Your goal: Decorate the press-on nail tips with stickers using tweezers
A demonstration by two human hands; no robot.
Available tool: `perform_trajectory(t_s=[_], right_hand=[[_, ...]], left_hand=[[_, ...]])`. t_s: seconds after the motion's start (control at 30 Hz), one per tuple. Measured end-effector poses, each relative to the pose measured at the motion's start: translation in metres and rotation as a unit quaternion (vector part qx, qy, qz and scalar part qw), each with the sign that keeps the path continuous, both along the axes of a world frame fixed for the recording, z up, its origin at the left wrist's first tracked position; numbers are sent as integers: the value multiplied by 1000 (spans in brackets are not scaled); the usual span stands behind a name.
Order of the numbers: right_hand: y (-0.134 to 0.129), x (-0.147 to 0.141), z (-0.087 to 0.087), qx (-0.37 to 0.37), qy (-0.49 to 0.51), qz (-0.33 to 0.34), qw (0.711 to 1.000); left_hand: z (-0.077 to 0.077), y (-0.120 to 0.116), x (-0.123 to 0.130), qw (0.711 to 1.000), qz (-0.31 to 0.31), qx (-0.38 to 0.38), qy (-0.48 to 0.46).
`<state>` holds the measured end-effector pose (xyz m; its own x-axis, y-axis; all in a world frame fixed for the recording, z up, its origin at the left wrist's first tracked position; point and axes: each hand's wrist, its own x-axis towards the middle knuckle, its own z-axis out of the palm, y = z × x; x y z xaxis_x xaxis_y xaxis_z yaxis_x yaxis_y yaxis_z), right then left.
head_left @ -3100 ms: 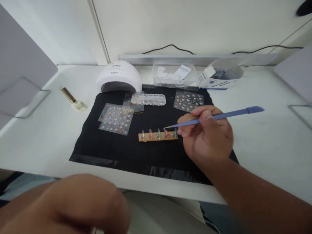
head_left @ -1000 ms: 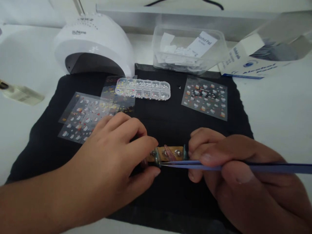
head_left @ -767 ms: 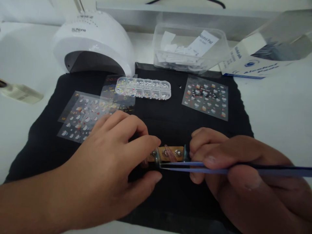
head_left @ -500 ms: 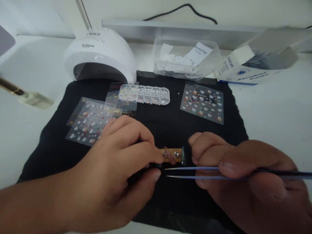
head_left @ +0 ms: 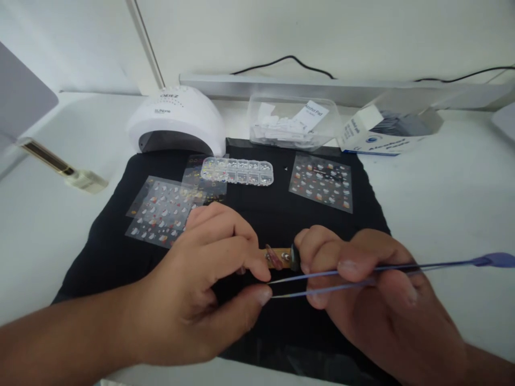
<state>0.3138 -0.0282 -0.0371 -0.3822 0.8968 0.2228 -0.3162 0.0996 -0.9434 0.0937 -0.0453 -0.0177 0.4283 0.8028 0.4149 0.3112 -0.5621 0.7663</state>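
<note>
My right hand (head_left: 362,289) holds purple tweezers (head_left: 322,290) between thumb and fingers, their prongs apart and pointing left. The prong tips come up to the thumb and forefinger of my left hand (head_left: 213,279). Those fingers are curled close together, and whatever they pinch is too small or hidden to make out. Just beyond them lies a narrow golden-brown strip (head_left: 286,265) with metal studs, its left end hidden behind my left hand. On it sit a slanted pinkish-brown nail tip (head_left: 274,257) and a dark glossy nail tip (head_left: 295,258), the latter beside my right fingers.
A black mat (head_left: 249,214) carries sticker sheets (head_left: 155,212), another sticker sheet (head_left: 322,183) and a clear compartment case (head_left: 237,171) of small gems. Behind stand a white nail lamp (head_left: 177,118), a clear tub (head_left: 293,126) and an alcohol pad box (head_left: 386,136). A polish bottle (head_left: 86,181) is at left.
The camera view has shifted, with the far wall showing more. My right hand and the tweezers have come nearer my left hand; the prong tips now meet its thumb and forefinger.
</note>
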Motion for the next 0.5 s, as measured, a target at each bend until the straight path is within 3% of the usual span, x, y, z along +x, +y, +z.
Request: perform_trajectory(t_s=[0.5], right_hand=[[-5,2,-1,-6,9,10,1000]], left_hand=[[1,-1,1,1000,8,10,22]])
